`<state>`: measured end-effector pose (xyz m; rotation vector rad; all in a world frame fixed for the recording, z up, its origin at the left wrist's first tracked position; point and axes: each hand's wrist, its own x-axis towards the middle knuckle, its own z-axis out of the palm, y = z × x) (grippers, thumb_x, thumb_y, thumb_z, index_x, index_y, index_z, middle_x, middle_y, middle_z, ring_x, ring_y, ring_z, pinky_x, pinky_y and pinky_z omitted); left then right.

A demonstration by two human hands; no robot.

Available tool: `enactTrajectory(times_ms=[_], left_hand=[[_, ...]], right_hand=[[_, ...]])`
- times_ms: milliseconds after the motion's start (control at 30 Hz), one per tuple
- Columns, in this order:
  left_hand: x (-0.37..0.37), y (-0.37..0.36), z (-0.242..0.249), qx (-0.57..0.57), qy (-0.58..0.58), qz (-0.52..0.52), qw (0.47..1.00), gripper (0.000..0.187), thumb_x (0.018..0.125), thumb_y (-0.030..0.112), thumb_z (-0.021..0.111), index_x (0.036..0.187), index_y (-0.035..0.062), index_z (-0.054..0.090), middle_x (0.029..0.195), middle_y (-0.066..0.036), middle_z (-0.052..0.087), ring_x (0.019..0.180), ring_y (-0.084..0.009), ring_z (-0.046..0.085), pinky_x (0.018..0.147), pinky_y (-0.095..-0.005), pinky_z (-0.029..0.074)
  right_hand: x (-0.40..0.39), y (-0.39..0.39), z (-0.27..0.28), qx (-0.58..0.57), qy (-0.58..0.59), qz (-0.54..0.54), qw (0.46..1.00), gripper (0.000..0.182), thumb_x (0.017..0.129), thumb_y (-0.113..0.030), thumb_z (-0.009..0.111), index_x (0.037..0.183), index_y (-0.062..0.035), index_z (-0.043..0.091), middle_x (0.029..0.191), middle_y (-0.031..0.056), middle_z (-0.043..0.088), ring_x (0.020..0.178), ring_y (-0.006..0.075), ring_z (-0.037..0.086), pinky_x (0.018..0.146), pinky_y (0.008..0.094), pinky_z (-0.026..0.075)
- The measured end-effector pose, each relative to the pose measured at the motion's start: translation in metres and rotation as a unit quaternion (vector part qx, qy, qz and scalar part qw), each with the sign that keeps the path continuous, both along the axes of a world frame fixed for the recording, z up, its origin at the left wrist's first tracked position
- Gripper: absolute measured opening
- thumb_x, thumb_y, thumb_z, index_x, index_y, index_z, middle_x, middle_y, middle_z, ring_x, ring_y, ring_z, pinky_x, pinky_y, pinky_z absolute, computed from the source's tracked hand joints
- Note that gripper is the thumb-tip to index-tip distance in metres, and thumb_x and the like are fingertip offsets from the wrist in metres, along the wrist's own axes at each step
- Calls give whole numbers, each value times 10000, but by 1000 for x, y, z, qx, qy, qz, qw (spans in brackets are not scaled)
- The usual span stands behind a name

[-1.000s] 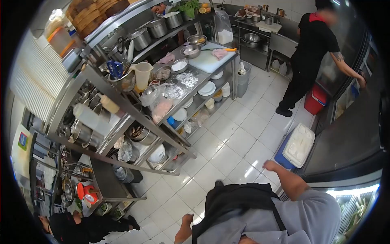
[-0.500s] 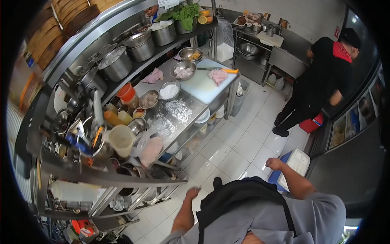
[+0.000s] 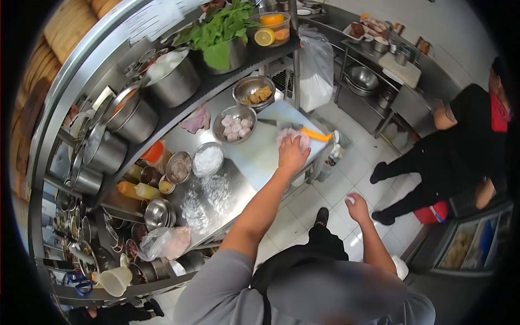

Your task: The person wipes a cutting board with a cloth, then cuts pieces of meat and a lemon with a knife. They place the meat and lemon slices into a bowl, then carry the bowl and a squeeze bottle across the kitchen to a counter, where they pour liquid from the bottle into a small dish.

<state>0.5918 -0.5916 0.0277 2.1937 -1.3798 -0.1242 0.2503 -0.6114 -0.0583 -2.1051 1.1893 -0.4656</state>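
Note:
My left hand (image 3: pixel 292 154) lies over the pink raw meat (image 3: pixel 303 142) on the cutting board (image 3: pixel 252 157), its fingers spread on the meat. Beside those fingers is a knife's orange handle (image 3: pixel 317 135); its blade is mostly hidden. My right hand (image 3: pixel 356 207) hangs over the floor with curled fingers, a small pale thing showing at the fingertips. Close to the board stand a bowl of pale pink pieces (image 3: pixel 236 125), a bowl of yellow pieces (image 3: pixel 259 96) and a bowl of white powder (image 3: pixel 208 160).
White powder (image 3: pixel 203 203) is scattered on the steel table. Pots and leafy greens (image 3: pixel 219 32) line the shelf above. A co-worker in black (image 3: pixel 455 141) stands at the right near a red box (image 3: pixel 431 213) and an open chiller (image 3: pixel 468 244). A sink counter (image 3: pixel 406 103) is behind.
My left hand has reached forward from beside my body onto the raw meat. The view has moved closer to the table. The co-worker has turned, with legs farther apart.

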Motion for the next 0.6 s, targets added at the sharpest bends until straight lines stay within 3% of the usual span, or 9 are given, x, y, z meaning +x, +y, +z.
enactTrajectory(times_ms=[100, 167, 300, 433, 600], left_hand=[[9, -54, -47, 70, -74, 98, 990, 733, 855, 370, 681, 1490, 101, 432, 1546, -249, 350, 1452, -454, 278, 1145, -619, 253], [9, -56, -68, 63, -101, 127, 985, 706, 843, 367, 690, 1455, 96, 465, 1517, -229, 388, 1422, -449, 320, 1124, -627, 275], [4, -50, -54, 121, -42, 145, 981, 566, 822, 320, 709, 1317, 81, 570, 1405, -184, 486, 1316, -420, 431, 1049, -595, 391], [19, -48, -60, 66, 10, 186, 980, 419, 820, 256, 702, 1184, 61, 631, 1298, -185, 537, 1207, -399, 495, 933, -513, 489], [49, -58, -63, -111, 134, 312, 934, 434, 815, 212, 680, 1186, -4, 615, 1229, -247, 569, 1142, -442, 512, 941, -507, 471]], right_hand=[[107, -97, 46, -157, -62, 84, 982, 307, 834, -146, 662, 1116, -25, 647, 1132, 203, 648, 1130, 424, 561, 983, 470, 457], [174, -147, 63, -220, -63, 146, 963, 307, 823, -126, 657, 1112, -28, 632, 1143, 188, 636, 1155, 406, 543, 983, 473, 452], [265, -193, 58, -191, 153, 280, 928, 354, 770, -128, 670, 1111, -41, 642, 1096, 167, 672, 1079, 405, 610, 933, 484, 494], [283, -203, 72, -58, 302, 307, 901, 400, 729, -152, 657, 1108, -22, 669, 1086, 189, 713, 1035, 397, 673, 879, 489, 538], [196, -242, 74, 8, 306, 274, 912, 404, 744, -158, 616, 1117, -11, 665, 1036, 247, 707, 1030, 416, 669, 885, 491, 536]])
